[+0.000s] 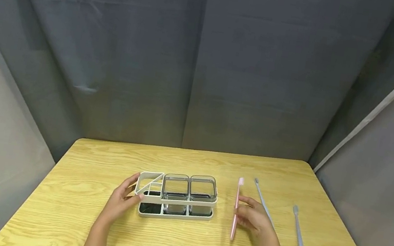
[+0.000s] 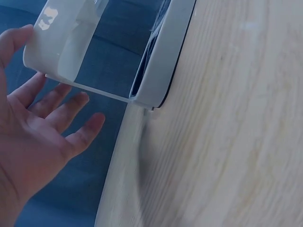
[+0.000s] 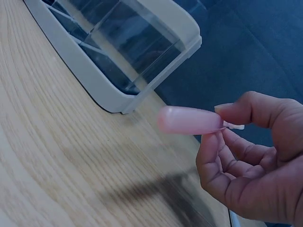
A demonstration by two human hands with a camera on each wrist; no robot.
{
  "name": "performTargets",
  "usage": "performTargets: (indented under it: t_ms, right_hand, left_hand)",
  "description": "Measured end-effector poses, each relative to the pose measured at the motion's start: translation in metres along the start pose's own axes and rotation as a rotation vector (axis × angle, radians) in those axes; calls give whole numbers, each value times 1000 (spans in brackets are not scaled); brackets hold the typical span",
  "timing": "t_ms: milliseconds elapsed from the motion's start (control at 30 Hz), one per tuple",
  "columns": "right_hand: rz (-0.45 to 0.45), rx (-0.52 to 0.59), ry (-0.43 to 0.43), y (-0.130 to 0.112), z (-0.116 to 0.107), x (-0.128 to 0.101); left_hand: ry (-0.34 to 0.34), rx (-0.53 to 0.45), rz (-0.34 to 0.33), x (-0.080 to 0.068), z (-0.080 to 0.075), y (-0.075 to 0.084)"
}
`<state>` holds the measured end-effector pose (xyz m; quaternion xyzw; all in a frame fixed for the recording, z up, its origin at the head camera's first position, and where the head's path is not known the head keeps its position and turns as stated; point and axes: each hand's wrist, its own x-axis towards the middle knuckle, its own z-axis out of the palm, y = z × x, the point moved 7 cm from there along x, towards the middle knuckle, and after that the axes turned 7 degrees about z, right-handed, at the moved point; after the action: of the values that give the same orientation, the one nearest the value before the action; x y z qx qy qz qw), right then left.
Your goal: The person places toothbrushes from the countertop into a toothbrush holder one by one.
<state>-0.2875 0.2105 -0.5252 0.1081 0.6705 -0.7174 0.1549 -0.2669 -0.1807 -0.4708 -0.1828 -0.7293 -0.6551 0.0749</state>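
One pink toothbrush [image 1: 235,210] was in the right hand [image 1: 255,221], pinched between the thumb and the curled fingers [image 3: 246,156]. In the head view it pointed away from the person, with the bristle end far and the handle end near, just above the bench [image 1: 89,217]. In the right wrist view only its rounded pink end showed, apart from the wood.

To the left of it stood one white organizer [image 1: 175,197], near the middle of the bench. It had three sections in a row: one open white frame at its left end and two clear square cups [image 1: 189,188] beside it, all on a white base. The left hand [image 1: 122,199] was at the left end of the organizer with its fingers spread and straight. In the left wrist view the fingertips [image 2: 71,106] lay just beside the white frame; I could not tell if they touched it.

To the right of the right hand lay two grey toothbrushes, so there were three toothbrushes in all. The first grey toothbrush [image 1: 263,202] lay just beside the right hand, partly hidden by it. The second grey toothbrush [image 1: 299,238] lay flat, further to the right, near the edge of the bench.

A dark grey curtain [image 1: 198,63] hung behind the bench.
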Motion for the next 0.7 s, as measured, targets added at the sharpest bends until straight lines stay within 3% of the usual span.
performTargets:
  t_ms: [167, 400, 700]
  right_hand:
    - [-7, 22, -6, -3, -1, -6]
    - [-20, 85, 12, -7, 4, -13]
    - [-72, 148, 18, -17, 13, -21]
  left_hand:
    - [29, -8, -25, 1, -2, -10]
    - [32, -47, 17, 3, -2, -15]
    - [20, -91, -30, 5, -3, -19]
